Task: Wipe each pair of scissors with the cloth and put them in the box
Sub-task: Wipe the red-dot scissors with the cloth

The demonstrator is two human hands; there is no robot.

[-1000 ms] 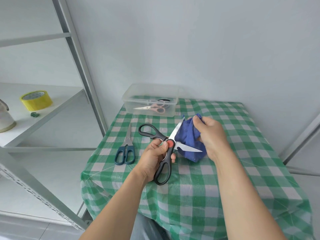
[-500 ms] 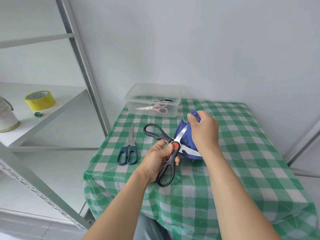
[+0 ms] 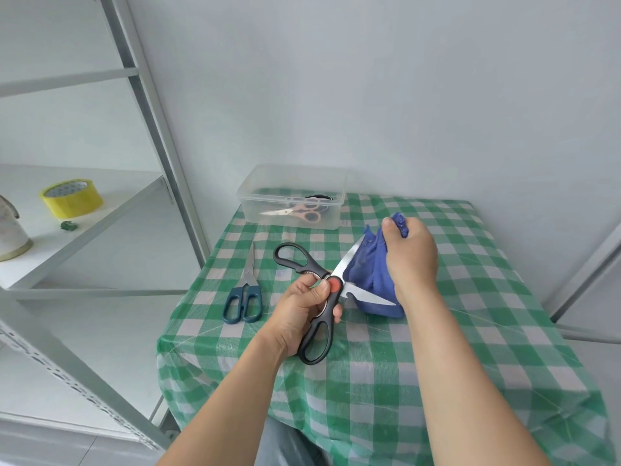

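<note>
Head view: wiping is the step in hand. The left hand (image 3: 302, 314) has its grip closed round the black-handled kitchen shears (image 3: 334, 284) at the pivot, blades spread. The right hand (image 3: 411, 260) has its grip bunched on the blue cloth (image 3: 369, 274), which lies against the upper blade. Next, I judge, the shears must be shut and carried to the clear plastic box (image 3: 255, 210) at 11 o'clock, where pink-handled scissors (image 3: 304, 210) lie. Blue-handled scissors (image 3: 248, 287) wait at 9 o'clock of the shears on the green-checked worktop (image 3: 403, 364). A grey shelf rack (image 3: 100, 210) at 9 o'clock holds a yellow tape roll (image 3: 71, 197); pale wall behind.
</note>
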